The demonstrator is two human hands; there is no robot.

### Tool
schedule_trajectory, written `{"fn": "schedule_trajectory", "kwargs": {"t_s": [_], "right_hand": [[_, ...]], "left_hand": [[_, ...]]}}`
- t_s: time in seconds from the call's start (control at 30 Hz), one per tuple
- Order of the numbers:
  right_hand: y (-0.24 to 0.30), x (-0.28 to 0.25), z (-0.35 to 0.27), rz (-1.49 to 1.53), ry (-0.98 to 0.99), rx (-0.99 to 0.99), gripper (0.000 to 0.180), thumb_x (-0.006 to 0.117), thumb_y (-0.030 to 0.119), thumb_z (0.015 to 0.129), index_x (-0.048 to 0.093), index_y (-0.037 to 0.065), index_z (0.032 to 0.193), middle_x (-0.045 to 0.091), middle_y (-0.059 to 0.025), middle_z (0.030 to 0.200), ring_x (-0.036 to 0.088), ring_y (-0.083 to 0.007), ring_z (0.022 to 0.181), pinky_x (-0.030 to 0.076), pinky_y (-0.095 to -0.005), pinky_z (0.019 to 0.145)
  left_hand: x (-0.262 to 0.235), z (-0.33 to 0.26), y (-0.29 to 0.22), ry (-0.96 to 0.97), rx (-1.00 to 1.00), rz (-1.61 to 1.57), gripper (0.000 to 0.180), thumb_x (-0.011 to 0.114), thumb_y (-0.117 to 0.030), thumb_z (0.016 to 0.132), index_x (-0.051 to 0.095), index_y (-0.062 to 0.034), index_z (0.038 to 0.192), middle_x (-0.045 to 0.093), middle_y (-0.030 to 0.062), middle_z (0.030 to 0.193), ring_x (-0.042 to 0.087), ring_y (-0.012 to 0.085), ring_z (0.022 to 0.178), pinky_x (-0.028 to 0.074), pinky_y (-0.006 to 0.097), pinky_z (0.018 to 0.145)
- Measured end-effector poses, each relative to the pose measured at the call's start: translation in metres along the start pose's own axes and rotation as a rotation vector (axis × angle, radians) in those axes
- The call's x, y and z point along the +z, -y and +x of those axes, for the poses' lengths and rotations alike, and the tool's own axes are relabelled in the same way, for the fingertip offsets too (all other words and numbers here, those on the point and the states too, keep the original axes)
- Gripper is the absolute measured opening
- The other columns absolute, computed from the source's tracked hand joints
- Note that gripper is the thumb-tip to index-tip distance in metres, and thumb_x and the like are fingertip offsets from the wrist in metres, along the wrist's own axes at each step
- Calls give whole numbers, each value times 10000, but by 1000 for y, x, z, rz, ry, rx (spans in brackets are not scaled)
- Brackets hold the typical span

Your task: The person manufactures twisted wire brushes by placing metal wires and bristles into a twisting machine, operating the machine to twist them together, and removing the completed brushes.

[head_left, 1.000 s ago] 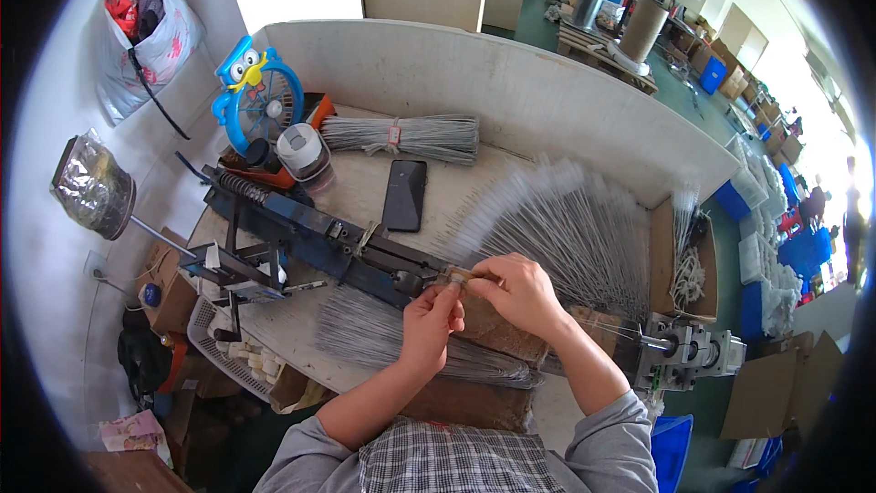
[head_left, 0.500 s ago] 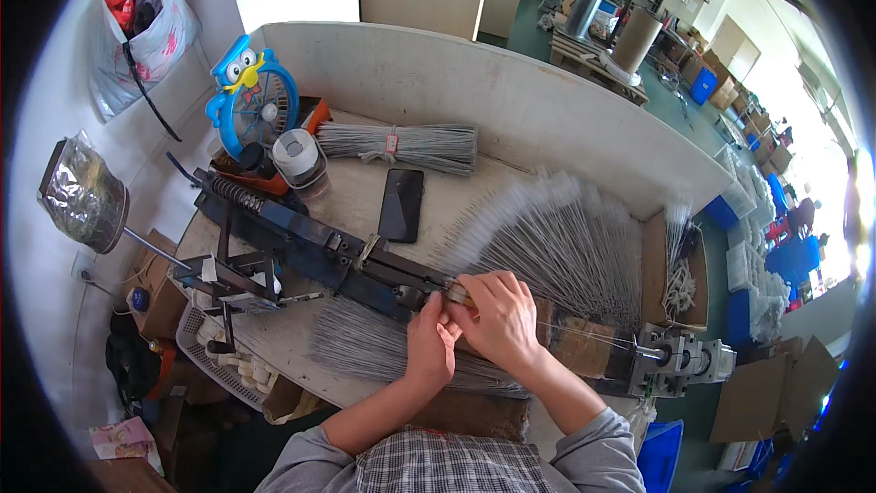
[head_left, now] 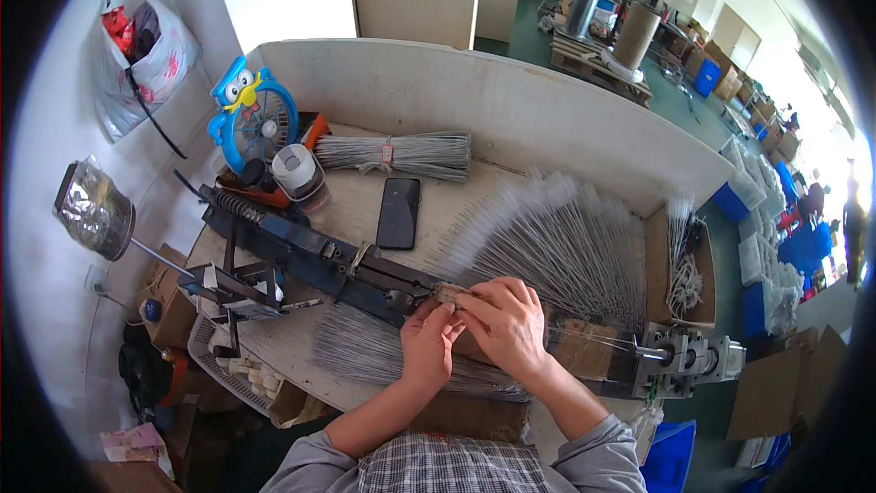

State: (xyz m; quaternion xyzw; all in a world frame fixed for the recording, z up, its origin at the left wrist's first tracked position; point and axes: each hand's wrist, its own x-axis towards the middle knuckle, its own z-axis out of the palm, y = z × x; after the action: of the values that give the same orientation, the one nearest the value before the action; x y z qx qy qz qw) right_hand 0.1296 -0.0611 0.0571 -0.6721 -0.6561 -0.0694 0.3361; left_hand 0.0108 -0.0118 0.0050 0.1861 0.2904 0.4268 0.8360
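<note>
I see a black phone (head_left: 399, 212) lying flat near a tied bundle of grey wires (head_left: 394, 155), with a blue owl-shaped fan (head_left: 251, 117) and a white jar (head_left: 296, 171) to their left.

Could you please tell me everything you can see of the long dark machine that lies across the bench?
The machine is a long, narrow bar of dark metal, lying slantwise across the bench from upper left to lower right. A coil spring sits at its upper left end, and a grey block with a motor at its lower right end. The left hand and right hand meet over its middle, pinching something small. Grey brushes fan out behind it, more wires lie in front.
</note>
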Motion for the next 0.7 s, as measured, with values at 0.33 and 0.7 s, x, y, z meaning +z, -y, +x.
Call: {"fn": "schedule_trajectory", "kwargs": {"t_s": [0.33,0.7], "right_hand": [[21,-8,-16,136,-18,-20,253,739,71,732,712,79,983,649,-76,835,602,-223,732,490,-323,686],[15,8,-43,779,334,501,377,574,115,939,531,42,1306,656,-75,794,610,-91,698,506,-265,653]], "left_hand": [[1,-1,-5,55,-8,-32,212,512,-143,931,588,1,1066,658,108,1007,641,178,858,494,317,859],[-10,0,2,151,-41,-136,213,504,-152,941,604,13,1032,655,99,950,633,150,887,495,271,818]]}}
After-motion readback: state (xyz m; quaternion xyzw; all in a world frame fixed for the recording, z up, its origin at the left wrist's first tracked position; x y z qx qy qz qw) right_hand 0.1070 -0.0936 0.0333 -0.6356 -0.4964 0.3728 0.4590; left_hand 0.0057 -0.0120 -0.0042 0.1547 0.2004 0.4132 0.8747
